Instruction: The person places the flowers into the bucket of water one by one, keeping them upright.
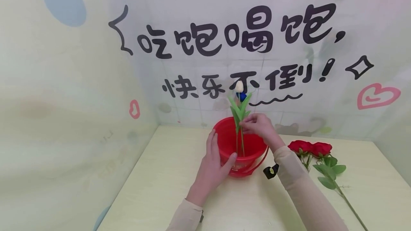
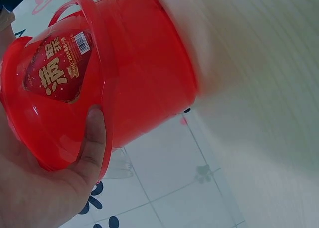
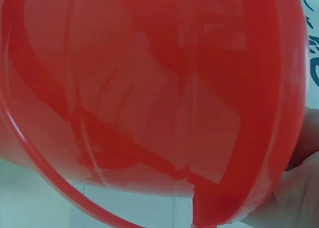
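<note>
A red plastic bucket (image 1: 232, 168) stands on the table, its label (image 2: 57, 66) showing in the left wrist view. My left hand (image 1: 210, 165) holds it at the left side, the thumb laid against the outside near the rim. Inside stand artificial tulips with a white bloom (image 1: 239, 86), a blue bloom (image 1: 242, 97) and long green leaves (image 1: 238, 111); their thin stems reach down into the bucket. The fingertips of my right hand (image 1: 258, 126) pinch a tulip stem above the rim. In the right wrist view the bucket's side (image 3: 149, 88) fills most of the picture.
Red artificial roses (image 1: 310, 148) lie on the table to the right, a leafy stem (image 1: 348, 202) running toward the front edge. The bucket's handle (image 1: 261, 161) hangs down at its right front. A printed backdrop (image 1: 199, 63) stands behind the table.
</note>
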Tool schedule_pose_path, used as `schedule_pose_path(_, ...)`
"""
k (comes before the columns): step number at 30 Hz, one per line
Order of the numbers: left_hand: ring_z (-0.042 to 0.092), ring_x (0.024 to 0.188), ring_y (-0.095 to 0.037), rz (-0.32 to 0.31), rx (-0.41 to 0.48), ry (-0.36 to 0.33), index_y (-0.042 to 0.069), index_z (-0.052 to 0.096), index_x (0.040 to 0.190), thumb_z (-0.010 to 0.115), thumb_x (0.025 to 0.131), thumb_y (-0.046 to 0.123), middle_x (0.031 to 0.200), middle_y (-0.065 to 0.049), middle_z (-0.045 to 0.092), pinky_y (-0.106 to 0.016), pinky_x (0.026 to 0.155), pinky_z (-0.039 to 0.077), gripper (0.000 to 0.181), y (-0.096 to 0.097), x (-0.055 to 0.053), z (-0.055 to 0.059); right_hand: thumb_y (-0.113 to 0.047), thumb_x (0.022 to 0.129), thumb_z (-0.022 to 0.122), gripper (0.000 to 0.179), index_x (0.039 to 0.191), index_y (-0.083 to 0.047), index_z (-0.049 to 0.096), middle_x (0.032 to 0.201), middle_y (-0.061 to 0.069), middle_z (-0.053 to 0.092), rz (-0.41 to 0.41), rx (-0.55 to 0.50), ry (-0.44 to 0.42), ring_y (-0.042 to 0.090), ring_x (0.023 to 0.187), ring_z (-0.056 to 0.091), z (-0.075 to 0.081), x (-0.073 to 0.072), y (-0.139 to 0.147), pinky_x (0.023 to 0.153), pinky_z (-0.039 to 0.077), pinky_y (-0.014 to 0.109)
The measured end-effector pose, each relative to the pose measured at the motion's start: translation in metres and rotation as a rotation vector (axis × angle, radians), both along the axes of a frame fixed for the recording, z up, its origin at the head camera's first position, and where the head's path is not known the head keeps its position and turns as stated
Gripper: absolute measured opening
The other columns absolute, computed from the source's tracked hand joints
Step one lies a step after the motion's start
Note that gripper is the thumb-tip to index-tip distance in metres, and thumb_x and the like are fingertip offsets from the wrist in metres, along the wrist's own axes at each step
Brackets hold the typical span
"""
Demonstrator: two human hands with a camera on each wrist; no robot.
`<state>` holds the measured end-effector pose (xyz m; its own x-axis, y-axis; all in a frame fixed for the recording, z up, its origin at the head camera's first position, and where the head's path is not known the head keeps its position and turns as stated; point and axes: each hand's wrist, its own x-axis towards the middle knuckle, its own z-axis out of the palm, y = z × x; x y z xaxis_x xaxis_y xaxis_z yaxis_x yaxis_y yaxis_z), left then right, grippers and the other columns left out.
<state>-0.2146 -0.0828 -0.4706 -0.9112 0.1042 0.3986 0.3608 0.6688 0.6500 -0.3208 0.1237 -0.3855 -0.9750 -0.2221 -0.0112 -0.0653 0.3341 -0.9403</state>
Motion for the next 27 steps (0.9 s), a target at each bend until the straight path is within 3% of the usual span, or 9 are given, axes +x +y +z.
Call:
schedule_pose_path(12, 0.057, 0.134, -0.024, -0.004, 0.002, 0.000, 0.018, 0.007, 0.170, 0.070, 0.094, 0.061, 0.171, -0.002, 0.026, -0.038, 0.088, 0.063, 0.108, -0.0009, -0.0003, 0.0013, -0.012, 0.100, 0.073, 0.020, 0.109, 0.006, 0.071, 0.099, 0.019, 0.076, 0.055, 0.146, 0.046, 0.030, 0.087, 0.078, -0.0027, -0.0008, -0.0051, 0.088, 0.063, 0.046)
schedule_pose_path(27, 0.060, 0.132, -0.030, -0.011, 0.011, 0.007, 0.016, 0.007, 0.170, 0.072, 0.096, 0.054, 0.172, -0.004, 0.024, -0.041, 0.087, 0.064, 0.106, 0.0002, 0.0005, 0.0025, -0.011, 0.099, 0.073, 0.020, 0.107, 0.007, 0.071, 0.097, 0.019, 0.076, 0.071, 0.165, 0.045, 0.029, 0.085, 0.078, -0.0047, -0.0040, -0.0061, 0.081, 0.065, 0.040)
